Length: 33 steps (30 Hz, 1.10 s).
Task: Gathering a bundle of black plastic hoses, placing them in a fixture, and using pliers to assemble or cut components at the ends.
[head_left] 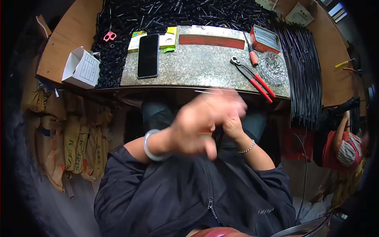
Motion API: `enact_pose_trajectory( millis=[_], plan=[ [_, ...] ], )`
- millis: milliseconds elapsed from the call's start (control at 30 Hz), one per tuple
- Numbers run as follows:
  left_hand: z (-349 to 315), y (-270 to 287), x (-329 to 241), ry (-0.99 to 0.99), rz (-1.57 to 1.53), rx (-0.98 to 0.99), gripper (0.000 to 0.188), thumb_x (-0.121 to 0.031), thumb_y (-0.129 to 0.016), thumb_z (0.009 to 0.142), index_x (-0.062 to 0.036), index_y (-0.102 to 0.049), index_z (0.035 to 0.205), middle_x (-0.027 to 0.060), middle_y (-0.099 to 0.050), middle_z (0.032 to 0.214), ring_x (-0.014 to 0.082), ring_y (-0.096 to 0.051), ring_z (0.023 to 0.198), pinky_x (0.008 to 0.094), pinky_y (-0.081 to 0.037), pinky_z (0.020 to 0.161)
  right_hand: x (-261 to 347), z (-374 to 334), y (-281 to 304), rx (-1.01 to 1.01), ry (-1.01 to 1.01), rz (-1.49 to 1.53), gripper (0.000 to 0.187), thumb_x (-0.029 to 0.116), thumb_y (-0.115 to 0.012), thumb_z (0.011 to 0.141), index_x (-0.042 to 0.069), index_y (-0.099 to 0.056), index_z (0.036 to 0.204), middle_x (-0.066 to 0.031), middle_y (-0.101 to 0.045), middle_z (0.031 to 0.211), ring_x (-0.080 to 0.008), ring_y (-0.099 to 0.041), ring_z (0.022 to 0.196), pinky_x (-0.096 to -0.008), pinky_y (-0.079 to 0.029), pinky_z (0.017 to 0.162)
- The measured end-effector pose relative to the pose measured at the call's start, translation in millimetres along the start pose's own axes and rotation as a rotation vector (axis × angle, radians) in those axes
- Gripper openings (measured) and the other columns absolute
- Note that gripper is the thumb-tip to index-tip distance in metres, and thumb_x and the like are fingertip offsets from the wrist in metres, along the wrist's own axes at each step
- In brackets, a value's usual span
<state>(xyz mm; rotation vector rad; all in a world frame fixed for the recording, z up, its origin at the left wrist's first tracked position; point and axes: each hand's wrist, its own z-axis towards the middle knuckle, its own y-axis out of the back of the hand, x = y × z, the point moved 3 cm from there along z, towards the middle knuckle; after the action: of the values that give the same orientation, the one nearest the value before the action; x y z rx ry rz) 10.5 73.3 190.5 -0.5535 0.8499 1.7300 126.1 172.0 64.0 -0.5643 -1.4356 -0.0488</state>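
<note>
Taking the hands as the clock's centre, with twelve pointing away from the person, the near edge of the surface (185, 81) crosses just beyond them at twelve. The left hand (193, 120) and the right hand (233, 122) are together over the lap; motion blur hides how their fingers close, so I cannot tell their grip. Thin pale strands (205, 93) show at the fingertips, at twelve, blurred too.

Speckled slab shows between the smartphone (148, 57) at half past ten and the end-cutting pincers (252, 79) at half past one, whose red handles reach over that edge. A red-faced bar (211, 42) lies farther off at twelve. A glass dish (273, 71) sits beyond the pincers, near thin black rods (304, 71) at two, which overhang the edge. Small black tubular parts (177, 14) heap along the far side from ten to one; pink-handled scissors (109, 36) and an open white carton (85, 69) lie toward ten.

Woven sacks (75, 146) stand near nine; another person (341, 146) is beyond three.
</note>
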Motion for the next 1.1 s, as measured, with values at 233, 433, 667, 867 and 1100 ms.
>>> enact_pose_trajectory(
  millis=[233,433,667,867,1100],
  plan=[
    [-18.4,7.6,83.2,0.466,-0.03,-0.334,0.062,-0.05,-0.037,0.095,0.0057,-0.055,0.115,0.0126,-0.062,0.108,0.0151,-0.057,0.095,0.0268,-0.045,0.083,-0.5,16.9,-13.3,-0.062,-0.196,0.081,0.036,0.031,-0.044,0.097,-0.002,-0.057,0.1,-0.0086,-0.061,0.065,-0.0107,-0.056,0.051,-0.0211,-0.045,0.049],
    [-20.3,5.7,96.7,0.567,-0.088,-0.342,0.061,-0.051,-0.038,0.094,0.004,-0.056,0.114,0.0146,-0.063,0.106,0.0177,-0.058,0.099,0.03,-0.044,0.087,-5.4,28.6,-12.5,-0.028,-0.161,0.001,0.038,0.032,-0.038,0.099,-0.002,-0.056,0.098,-0.0091,-0.059,0.065,-0.0125,-0.054,0.049,-0.0224,-0.045,0.048],
    [8.1,35.8,92.9,0.363,0.19,-0.171,0.056,-0.046,-0.047,0.092,-0.0013,-0.048,0.126,0.0155,-0.053,0.123,0.0268,-0.054,0.111,0.0358,-0.042,0.093,-6.4,14.1,-6.4,-0.133,-0.147,0.057,0.038,0.033,-0.041,0.098,-0.001,-0.057,0.097,-0.0078,-0.059,0.063,-0.0102,-0.053,0.049,-0.0216,-0.044,0.049],
    [76.8,154.9,184.5,0.689,1.133,-0.129,0.033,-0.03,-0.06,0.085,-0.0075,-0.06,0.11,0.0173,-0.063,0.1,0.0342,-0.059,0.096,0.0369,-0.048,0.082,-4.2,26.1,-4.6,-0.148,-0.127,0.038,0.035,0.031,-0.043,0.098,-0.001,-0.057,0.096,-0.007,-0.059,0.063,-0.0093,-0.053,0.049,-0.0212,-0.044,0.048],
    [107.5,182.3,262.7,1.193,1.103,0.043,0.058,-0.057,-0.046,0.085,-0.0069,-0.061,0.11,0.015,-0.063,0.11,0.0306,-0.058,0.106,0.0401,-0.045,0.089,-10.5,33.8,-0.8,-0.15,-0.148,0.083,0.035,0.031,-0.045,0.097,-0.002,-0.057,0.095,-0.0066,-0.059,0.063,-0.0087,-0.053,0.049,-0.0206,-0.043,0.047]
  ],
)
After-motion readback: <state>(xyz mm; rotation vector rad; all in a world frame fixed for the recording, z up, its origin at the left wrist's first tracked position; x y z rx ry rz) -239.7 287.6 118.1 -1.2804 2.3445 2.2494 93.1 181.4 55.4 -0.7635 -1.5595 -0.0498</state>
